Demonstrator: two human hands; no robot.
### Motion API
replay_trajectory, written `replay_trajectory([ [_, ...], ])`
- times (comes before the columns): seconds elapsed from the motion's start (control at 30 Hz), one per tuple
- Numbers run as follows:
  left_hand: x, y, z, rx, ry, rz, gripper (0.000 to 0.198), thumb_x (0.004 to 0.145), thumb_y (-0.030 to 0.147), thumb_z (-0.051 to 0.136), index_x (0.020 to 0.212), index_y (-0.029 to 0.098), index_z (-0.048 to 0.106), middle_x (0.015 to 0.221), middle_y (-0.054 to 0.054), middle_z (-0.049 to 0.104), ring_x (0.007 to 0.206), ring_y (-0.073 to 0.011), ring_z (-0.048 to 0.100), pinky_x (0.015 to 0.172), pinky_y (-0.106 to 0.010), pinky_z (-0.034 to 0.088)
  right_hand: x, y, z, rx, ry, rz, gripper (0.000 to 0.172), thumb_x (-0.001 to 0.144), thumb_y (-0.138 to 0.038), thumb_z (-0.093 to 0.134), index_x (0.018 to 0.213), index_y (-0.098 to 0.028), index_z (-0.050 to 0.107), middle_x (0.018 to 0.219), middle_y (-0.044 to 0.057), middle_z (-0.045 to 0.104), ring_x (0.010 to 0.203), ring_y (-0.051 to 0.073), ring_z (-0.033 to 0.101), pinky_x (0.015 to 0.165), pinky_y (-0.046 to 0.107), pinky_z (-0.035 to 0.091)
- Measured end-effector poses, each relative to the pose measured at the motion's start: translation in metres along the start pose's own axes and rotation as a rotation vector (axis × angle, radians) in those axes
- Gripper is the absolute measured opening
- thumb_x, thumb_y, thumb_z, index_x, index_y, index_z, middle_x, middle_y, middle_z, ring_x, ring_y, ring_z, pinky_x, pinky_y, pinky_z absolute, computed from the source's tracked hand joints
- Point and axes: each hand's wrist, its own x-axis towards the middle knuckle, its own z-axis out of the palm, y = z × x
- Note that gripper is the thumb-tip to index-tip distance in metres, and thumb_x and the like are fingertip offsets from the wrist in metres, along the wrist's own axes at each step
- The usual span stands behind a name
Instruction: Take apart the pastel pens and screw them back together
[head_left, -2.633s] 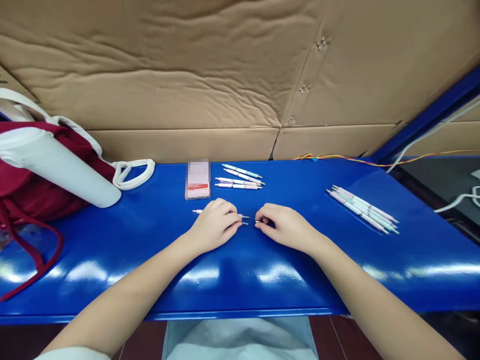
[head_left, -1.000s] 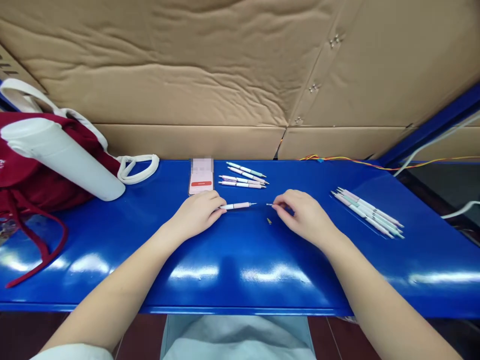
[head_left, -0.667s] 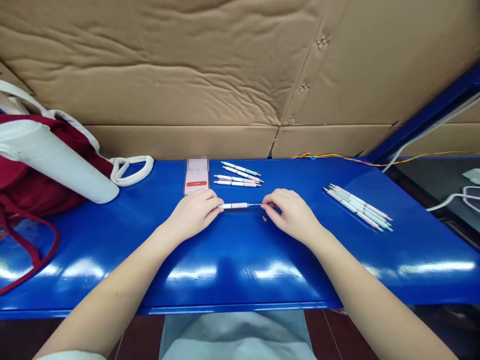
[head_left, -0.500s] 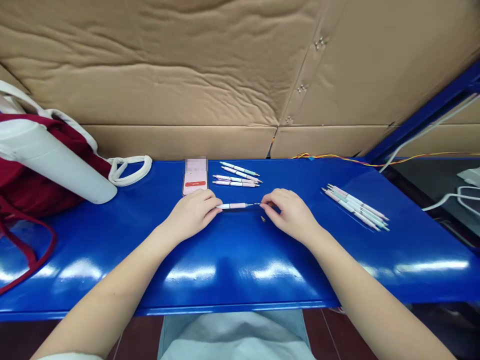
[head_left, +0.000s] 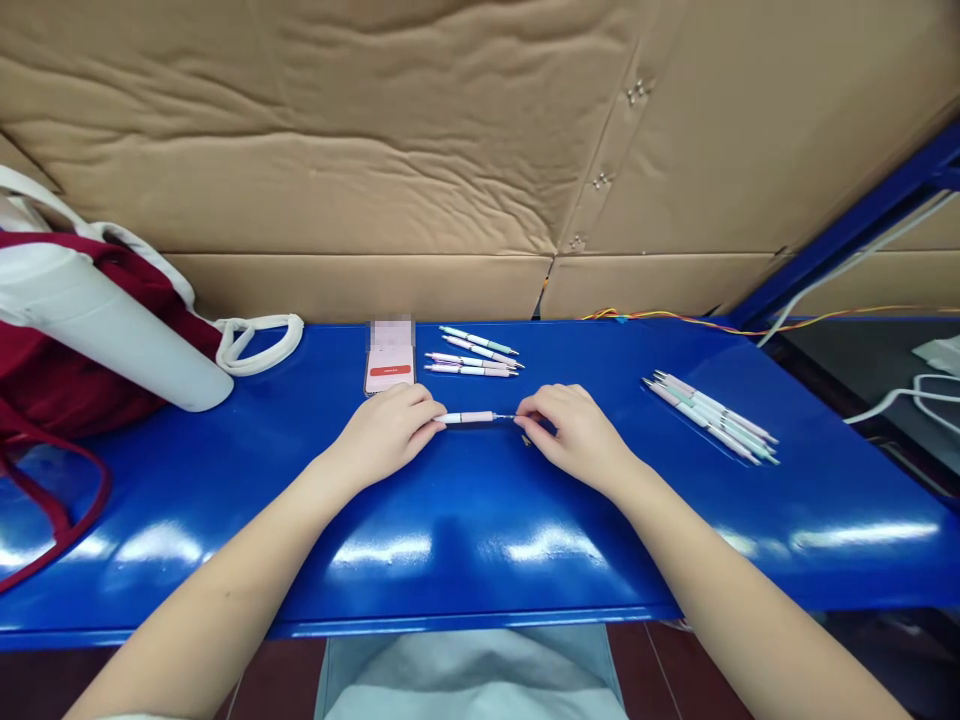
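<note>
**Held item:** one pale pink retractable pen point(head_left: 469, 417), lying lengthwise along a blue metal desk point(head_left: 480, 530), near the middle and above it, between both bare hands.

**Left hand** point(head_left: 386, 432): the fingers point(head_left: 429, 412) were closed on the pen's rear end.

**Right hand** point(head_left: 574, 435): the fingers point(head_left: 529, 410) were closed at the pen's thin metal tip point(head_left: 504, 417).

**Beside the right hand:** one small brass-coloured piece point(head_left: 526, 440) lay on the desk, partly hidden by the fingers.

**Far edge of the desk, centre:** a smartphone point(head_left: 390, 375), its upper part blurred, lay just left of a loose group of pastel pens point(head_left: 472, 351).

**Right end of the desk:** a second group of pastel pens point(head_left: 709, 418) lay side by side near the far edge.

**Left end of the desk:** a white bottle point(head_left: 112, 335) lay tilted against a dark red bag point(head_left: 75, 385), with a cream fabric strap point(head_left: 259, 345) looped beside it.

**Behind the desk:** a corrugated cardboard wall point(head_left: 337, 140), with orange and yellow wires point(head_left: 675, 322) running along the far edge on the right.
</note>
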Motion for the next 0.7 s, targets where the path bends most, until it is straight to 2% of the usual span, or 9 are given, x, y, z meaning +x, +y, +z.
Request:
replay_trajectory([
  [0.37,0.0,0.007,0.001,-0.019,-0.007,0.031,0.025,0.095,0.032,0.042,0.1,0.019,0.063,0.093,-0.005,0.061,0.085,-0.0165,0.057,0.074,-0.027,0.048,0.002,-0.008,0.008,0.136,-0.003,0.031,0.012,0.086,-0.022,0.051,0.081,-0.019,0.062,0.073,0.003,0.062,0.071,0.017,0.055,0.072,0.031,0.036],
  [0.47,0.001,0.007,0.001,-0.029,-0.008,0.028,0.025,0.095,0.031,0.042,0.1,0.019,0.063,0.093,-0.004,0.061,0.085,-0.0165,0.057,0.073,-0.028,0.048,0.001,-0.006,0.007,0.32,0.003,0.13,0.012,0.085,-0.028,0.053,0.089,-0.019,0.061,0.073,0.002,0.061,0.067,0.015,0.055,0.066,0.028,0.04],
  [0.53,0.001,0.006,0.0,-0.037,0.003,0.017,0.025,0.094,0.032,0.043,0.1,0.019,0.063,0.094,-0.004,0.062,0.085,-0.0165,0.058,0.074,-0.028,0.048,0.001,-0.002,0.004,0.415,-0.038,0.227,0.021,0.084,-0.034,0.054,0.099,-0.019,0.058,0.07,-0.001,0.059,0.059,0.013,0.053,0.058,0.025,0.041],
  [0.6,0.001,0.003,0.0,-0.036,0.018,0.004,0.024,0.094,0.032,0.043,0.1,0.02,0.063,0.095,-0.004,0.062,0.086,-0.0169,0.059,0.074,-0.028,0.048,0.0,0.004,0.002,0.353,-0.106,0.264,0.029,0.082,-0.039,0.056,0.103,-0.019,0.056,0.067,-0.002,0.058,0.056,0.013,0.052,0.055,0.024,0.041],
  [0.7,0.0,0.001,-0.002,-0.026,0.034,-0.009,0.024,0.094,0.031,0.043,0.099,0.02,0.063,0.096,-0.005,0.063,0.087,-0.0174,0.059,0.075,-0.028,0.048,-0.002,0.009,0.003,0.149,-0.215,0.162,0.023,0.082,-0.031,0.056,0.101,-0.019,0.061,0.075,0.002,0.061,0.065,0.015,0.056,0.063,0.026,0.043],
])
